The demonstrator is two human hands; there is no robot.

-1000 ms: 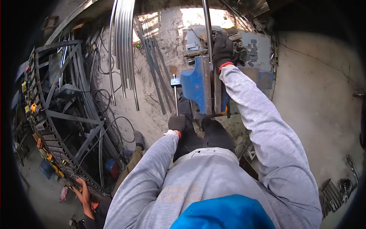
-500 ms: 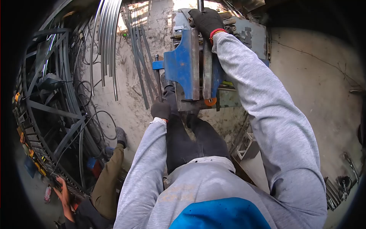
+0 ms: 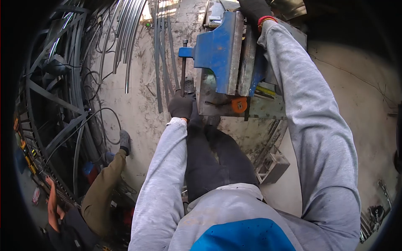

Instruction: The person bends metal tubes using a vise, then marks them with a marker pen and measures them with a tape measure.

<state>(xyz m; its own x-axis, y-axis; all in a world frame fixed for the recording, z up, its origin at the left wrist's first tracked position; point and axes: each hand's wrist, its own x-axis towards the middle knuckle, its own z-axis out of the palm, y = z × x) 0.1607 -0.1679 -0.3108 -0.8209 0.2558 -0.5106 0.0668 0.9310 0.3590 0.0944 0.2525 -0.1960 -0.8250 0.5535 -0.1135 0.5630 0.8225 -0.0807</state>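
A blue bench vise [image 3: 222,50] is bolted to a metal workbench [image 3: 268,109] in front of me. My left hand [image 3: 181,105], in a black glove, is closed around the lower end of the vise handle bar [image 3: 183,62]. My right hand [image 3: 253,7], also gloved, reaches past the top of the vise jaws at the frame's upper edge; what it grips is cut off from view. A grey plate [image 3: 248,58] stands clamped between the jaws.
Long bent steel strips [image 3: 130,37] and flat bars [image 3: 161,54] lie on the dusty floor to the left. A dark curved steel frame [image 3: 50,104] fills the far left. Another person [image 3: 98,188] crouches at lower left. Metal scrap [image 3: 372,217] sits at lower right.
The view has shifted so the vise sits higher and nearer the top edge. My right hand has gone up to the frame's edge and the tube it held is out of sight. My left hand stays on the handle.
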